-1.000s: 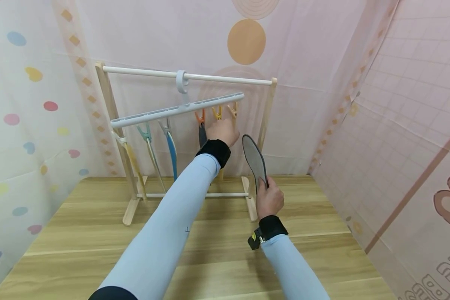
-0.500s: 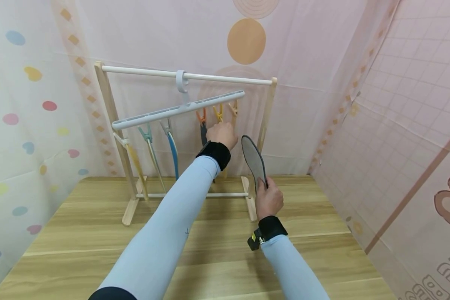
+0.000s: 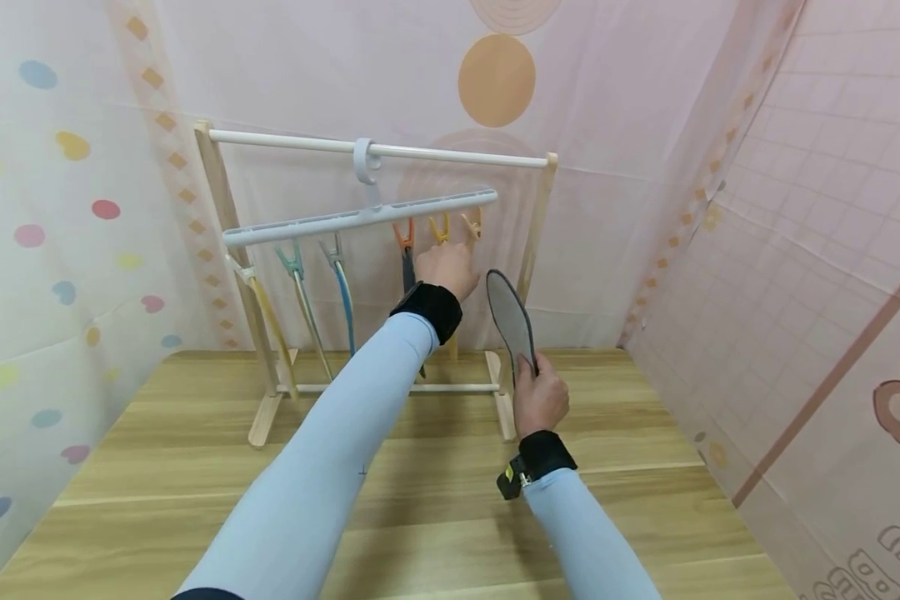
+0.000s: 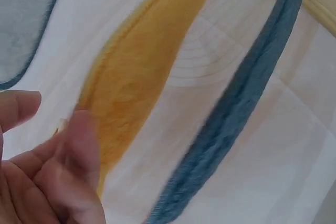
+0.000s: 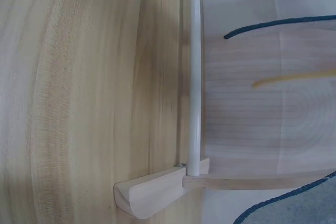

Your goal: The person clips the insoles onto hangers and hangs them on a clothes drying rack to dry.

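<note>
My left hand (image 3: 447, 268) is up under the right half of the pale hanger (image 3: 360, 218), just below a beige clip (image 3: 472, 223). In the left wrist view its blurred fingertips close round a small beige bit of that clip, partly hidden by them. Close beside them hangs a yellow insole (image 4: 142, 77); past it hangs a dark blue insole (image 4: 231, 103). These two hang from a yellow clip (image 3: 439, 228) and an orange clip (image 3: 404, 234). My right hand (image 3: 540, 400) grips a grey, dark-edged insole (image 3: 510, 315) by its lower end, upright, right of the left hand.
A wooden drying rack (image 3: 534, 237) with a white top rod (image 3: 457, 156) carries the hanger by its hook. More insoles hang on the left: a yellow one (image 3: 273, 333), a pale one (image 3: 311, 317) and a blue one (image 3: 347, 308). The rack stands on a wooden table (image 3: 450, 500).
The hanger has turned a little, its right end now lower and farther right, its left end higher. My left hand first lowered slightly, then shifted right. The right hand holds its insole in place.
</note>
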Tool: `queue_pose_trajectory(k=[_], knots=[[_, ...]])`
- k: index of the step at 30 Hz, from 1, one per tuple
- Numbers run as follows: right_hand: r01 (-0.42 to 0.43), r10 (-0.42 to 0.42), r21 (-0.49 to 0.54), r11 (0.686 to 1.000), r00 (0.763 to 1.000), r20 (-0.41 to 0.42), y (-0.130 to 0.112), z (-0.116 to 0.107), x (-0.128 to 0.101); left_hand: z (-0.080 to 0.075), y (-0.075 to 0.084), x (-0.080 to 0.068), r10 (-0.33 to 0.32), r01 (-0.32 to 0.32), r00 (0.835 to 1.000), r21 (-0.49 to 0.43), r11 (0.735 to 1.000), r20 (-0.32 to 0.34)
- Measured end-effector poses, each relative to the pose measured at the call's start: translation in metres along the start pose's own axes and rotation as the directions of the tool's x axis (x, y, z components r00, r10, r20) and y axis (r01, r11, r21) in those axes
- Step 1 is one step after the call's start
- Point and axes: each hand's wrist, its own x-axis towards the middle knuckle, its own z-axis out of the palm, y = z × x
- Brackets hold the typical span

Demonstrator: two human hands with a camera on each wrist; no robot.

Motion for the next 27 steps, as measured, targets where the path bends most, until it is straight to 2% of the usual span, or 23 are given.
queue_pose_trajectory(k=[3, 6, 8, 10, 13, 16, 19, 22, 27], knots=[[-0.006, 0.006, 0.003, 1.000, 1.000, -0.003, 0.000, -0.002, 0.001, -0.006, 0.009, -0.003, 0.019, -0.022, 0.996, -0.034, 0.999, -0.087], [-0.014, 0.014, -0.002, 1.000, 1.000, -0.002, 0.001, -0.004, 0.001, -0.012, 0.018, -0.005, 0.042, -0.063, 0.983, -0.114, 0.992, -0.176], [-0.017, 0.017, -0.005, 1.000, 1.000, -0.002, 0.002, -0.004, 0.000, -0.015, 0.023, -0.006, 0.043, -0.080, 0.979, -0.181, 0.980, -0.200], [-0.012, 0.012, -0.006, 1.000, 1.000, -0.001, 0.003, -0.004, -0.001, -0.016, 0.026, -0.005, 0.016, -0.061, 0.981, -0.226, 0.972, -0.194], [0.000, -0.001, -0.007, 1.000, 1.000, -0.003, 0.004, -0.003, -0.002, -0.016, 0.029, -0.002, -0.063, 0.017, 0.987, -0.292, 0.956, -0.146], [0.013, -0.013, -0.007, 1.000, 1.000, -0.005, 0.004, -0.003, -0.003, -0.015, 0.030, 0.002, -0.145, 0.100, 0.984, -0.347, 0.933, -0.107], [0.011, -0.011, -0.011, 1.000, 1.000, -0.003, 0.004, -0.004, -0.005, -0.014, 0.031, 0.004, -0.201, 0.156, 0.976, -0.381, 0.911, -0.081], [0.006, -0.006, -0.014, 1.000, 1.000, 0.009, 0.003, -0.005, -0.008, -0.011, 0.029, 0.006, -0.236, 0.176, 0.968, -0.427, 0.887, -0.091], [0.014, -0.014, -0.014, 1.000, 1.000, 0.017, 0.002, -0.005, -0.010, -0.011, 0.028, 0.004, -0.247, 0.144, 0.960, -0.524, 0.839, -0.131]])
